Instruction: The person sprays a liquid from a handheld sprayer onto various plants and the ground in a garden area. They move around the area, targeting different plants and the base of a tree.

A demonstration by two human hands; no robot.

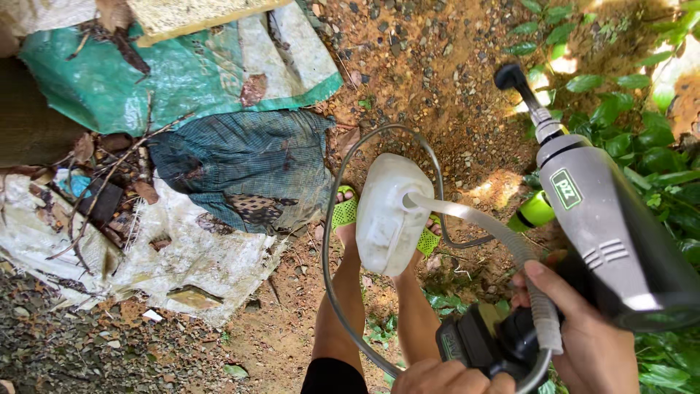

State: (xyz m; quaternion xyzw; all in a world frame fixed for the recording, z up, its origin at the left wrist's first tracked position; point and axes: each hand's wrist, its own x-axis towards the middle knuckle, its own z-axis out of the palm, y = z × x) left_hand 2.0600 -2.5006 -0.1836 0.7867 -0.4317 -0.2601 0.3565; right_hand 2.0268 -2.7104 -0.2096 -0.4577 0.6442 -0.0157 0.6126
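Right now the step in hand looks like readying a grey cordless power sprayer (612, 233): the right hand (583, 335) is clamped around its handle, nozzle pointing away over bare dirt. The left hand (445, 378) is closed on the black battery block (474, 343) at its base. A ribbed translucent hose (510, 248) runs to a white plastic jug (388, 219) hanging above the sandalled feet; its contents cannot be made out through the cloudy wall. Any next move would call for keeping that hose seated in the jug's mouth.
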